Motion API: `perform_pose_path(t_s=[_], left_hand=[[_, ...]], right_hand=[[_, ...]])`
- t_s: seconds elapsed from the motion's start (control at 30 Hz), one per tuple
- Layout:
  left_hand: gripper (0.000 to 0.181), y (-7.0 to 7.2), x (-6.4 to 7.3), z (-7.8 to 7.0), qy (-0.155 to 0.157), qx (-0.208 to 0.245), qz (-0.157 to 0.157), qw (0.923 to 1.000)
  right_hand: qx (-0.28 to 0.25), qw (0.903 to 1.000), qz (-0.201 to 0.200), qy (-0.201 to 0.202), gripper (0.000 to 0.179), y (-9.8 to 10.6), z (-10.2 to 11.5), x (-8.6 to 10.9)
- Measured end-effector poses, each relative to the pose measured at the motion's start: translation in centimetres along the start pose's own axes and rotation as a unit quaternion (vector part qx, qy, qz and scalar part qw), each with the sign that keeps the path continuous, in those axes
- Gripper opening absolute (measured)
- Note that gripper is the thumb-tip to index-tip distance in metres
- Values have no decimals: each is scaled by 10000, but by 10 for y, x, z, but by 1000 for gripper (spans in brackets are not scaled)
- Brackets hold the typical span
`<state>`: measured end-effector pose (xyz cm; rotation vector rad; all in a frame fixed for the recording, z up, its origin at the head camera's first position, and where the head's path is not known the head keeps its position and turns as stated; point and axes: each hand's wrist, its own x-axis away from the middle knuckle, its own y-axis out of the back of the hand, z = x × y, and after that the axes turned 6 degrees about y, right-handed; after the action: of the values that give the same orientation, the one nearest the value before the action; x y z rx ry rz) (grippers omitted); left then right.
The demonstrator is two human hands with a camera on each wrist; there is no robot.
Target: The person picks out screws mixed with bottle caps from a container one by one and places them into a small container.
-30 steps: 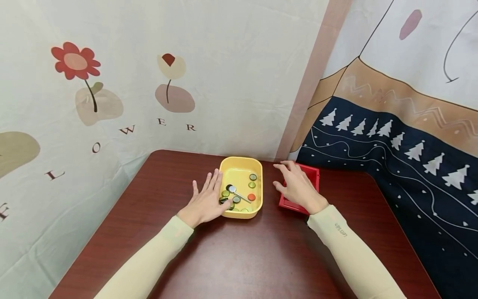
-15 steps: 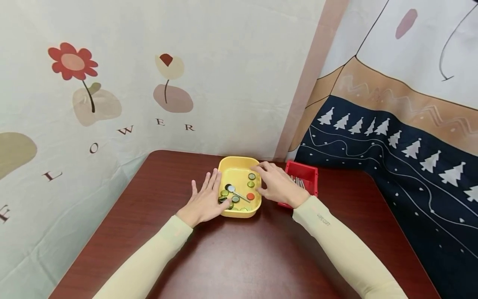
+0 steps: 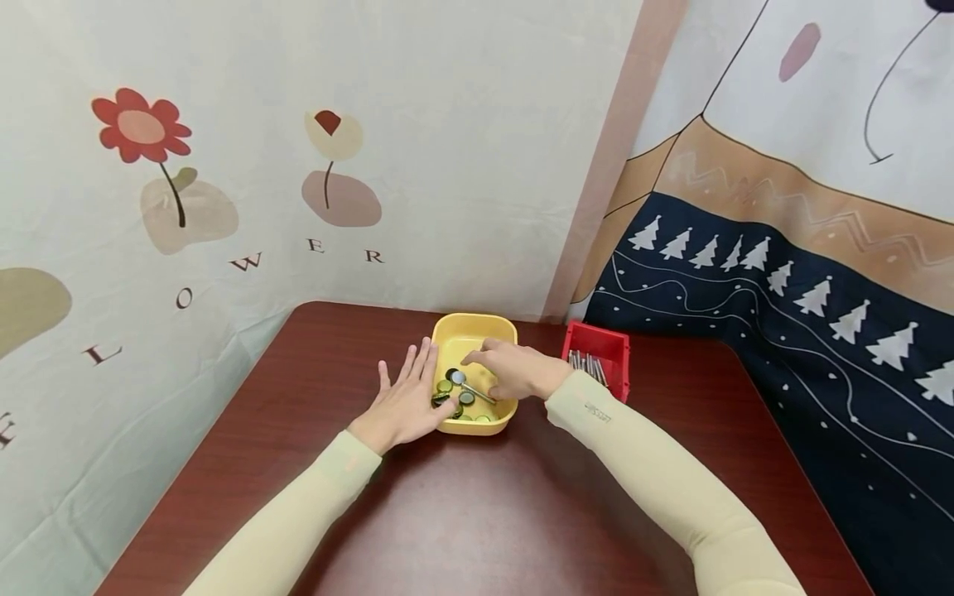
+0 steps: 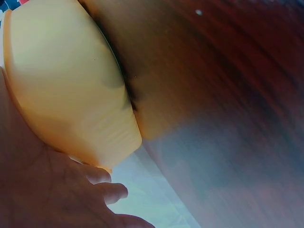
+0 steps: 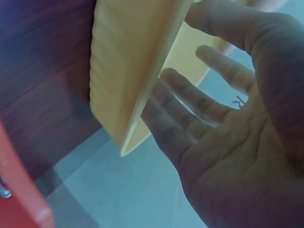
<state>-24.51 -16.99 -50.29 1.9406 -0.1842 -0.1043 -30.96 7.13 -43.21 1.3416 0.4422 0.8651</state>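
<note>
A yellow container [image 3: 474, 323] holds several bottle caps [image 3: 466, 398], mostly green and dark, and a thin metal rod [image 3: 479, 393] with a round silver head. My left hand [image 3: 402, 407] rests against its left rim, fingers straight and spread, the thumb reaching over the near left corner. In the left wrist view, that hand [image 4: 52, 199] lies along the container's yellow wall [image 4: 71, 80]. Over the right rim reaches my right hand [image 3: 517, 370], hiding part of the inside. Its fingers [image 5: 180, 95] look loosely bent in the right wrist view, with nothing seen between them.
Right of the yellow container stands a red container [image 3: 613, 356] with several metal rods [image 3: 587, 365] in it, partly behind my right sleeve [image 3: 596, 414]. Both stand near the back of a dark wooden table [image 3: 477, 513]. A printed curtain [image 3: 447, 165] hangs behind.
My right hand has moved left from over the red container to inside the yellow one, uncovering the rods and hiding the orange-red cap. My left hand stays at the yellow container.
</note>
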Motion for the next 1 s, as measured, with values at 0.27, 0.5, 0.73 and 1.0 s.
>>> perform_pose_path(t_s=[0.27,0.5,0.73,1.0], left_hand=[[106,0,-2,0,-32,8,-57,10000],[106,-1,-1,-1,-48,27,-32,10000],[106,-1,-2,-1,-17,56,-66,10000],[105,-2,-2,1,-14,37,-45,10000]], right_hand=[[245,9977,401,493,62,-6,-4,-27],[275,9963,782,220,60,-6,11,-35],[202,9957,892,175,50,-5,19,-37],[320,9949,950,68,46,-9,20,-40]])
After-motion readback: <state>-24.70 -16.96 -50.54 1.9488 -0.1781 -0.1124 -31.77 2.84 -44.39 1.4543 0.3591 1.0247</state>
